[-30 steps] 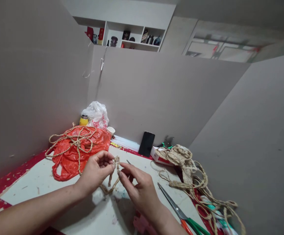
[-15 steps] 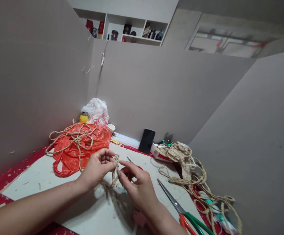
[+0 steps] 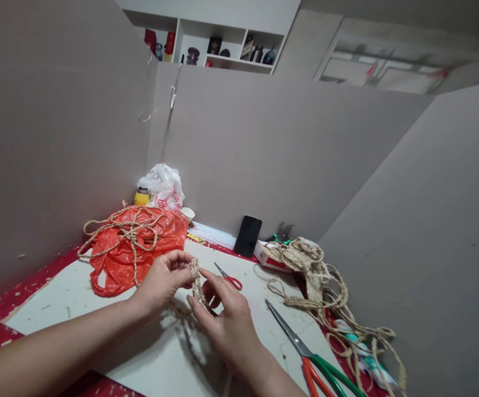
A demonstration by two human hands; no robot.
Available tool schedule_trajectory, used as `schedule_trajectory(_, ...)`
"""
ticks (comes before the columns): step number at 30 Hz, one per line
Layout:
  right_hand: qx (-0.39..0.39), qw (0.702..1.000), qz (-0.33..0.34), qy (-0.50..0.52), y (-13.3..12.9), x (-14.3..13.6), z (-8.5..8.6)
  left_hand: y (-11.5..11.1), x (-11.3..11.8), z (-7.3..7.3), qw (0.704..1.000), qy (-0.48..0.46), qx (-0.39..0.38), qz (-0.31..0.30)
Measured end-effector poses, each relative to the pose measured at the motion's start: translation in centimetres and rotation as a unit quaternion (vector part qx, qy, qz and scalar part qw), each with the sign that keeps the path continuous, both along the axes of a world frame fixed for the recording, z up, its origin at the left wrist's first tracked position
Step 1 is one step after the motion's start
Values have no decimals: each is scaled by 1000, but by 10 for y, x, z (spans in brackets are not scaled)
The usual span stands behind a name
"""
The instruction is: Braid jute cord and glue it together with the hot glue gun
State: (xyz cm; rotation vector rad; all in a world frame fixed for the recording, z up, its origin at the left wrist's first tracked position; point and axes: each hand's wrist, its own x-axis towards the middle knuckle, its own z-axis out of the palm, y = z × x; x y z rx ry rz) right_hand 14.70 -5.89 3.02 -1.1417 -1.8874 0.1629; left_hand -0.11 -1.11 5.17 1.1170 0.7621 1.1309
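A short length of braided straw rope (image 3: 197, 281) is held up between both hands, over the white board (image 3: 144, 347). My left hand (image 3: 165, 278) pinches its upper end between thumb and fingers. Lower on the braid, my right hand (image 3: 222, 309) has its thumb and fingers closed round it. A loose strand hangs beneath the left hand. Just beyond the right hand lies a small pair of red-handled scissors (image 3: 230, 277). To the right are large shears (image 3: 301, 347) with one orange and one green handle.
A red plastic bag (image 3: 115, 264) with rope on it lies at the left. Tangled braided cord (image 3: 313, 275) runs down the right edge. At the back stand a phone (image 3: 248, 237), a paper cup (image 3: 188, 214) and a yellow jar (image 3: 141, 197). Grey partitions enclose the table.
My right hand has shifted slightly left and down along the braid, with its thumb lower on it. The small red scissors are now uncovered. The left hand has barely moved.
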Motion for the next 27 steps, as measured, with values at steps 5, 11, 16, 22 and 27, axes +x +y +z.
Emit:
schedule_trajectory(5, 22, 1000, -16, 5, -3, -1, -1, -4, -2, 6, 1000, -8, -1, -23)
schedule_trajectory(11, 17, 1000, -10, 15, -7, 7, 3, -2, -12, 18, 997, 8, 0, -74)
schedule_trajectory(16, -16, 998, 27, 63, -15, 8, 7, 5, -15, 10, 985, -3, 15, -170)
schedule_trajectory(22, -42, 989, 47, 136, -29, 6, 20, -1, -14, 11, 979, -15, 21, -200)
schedule_trajectory(27, -53, 983, 47, 167, -37, 6, 26, -10, -12, 20, 981, -5, 32, -192)
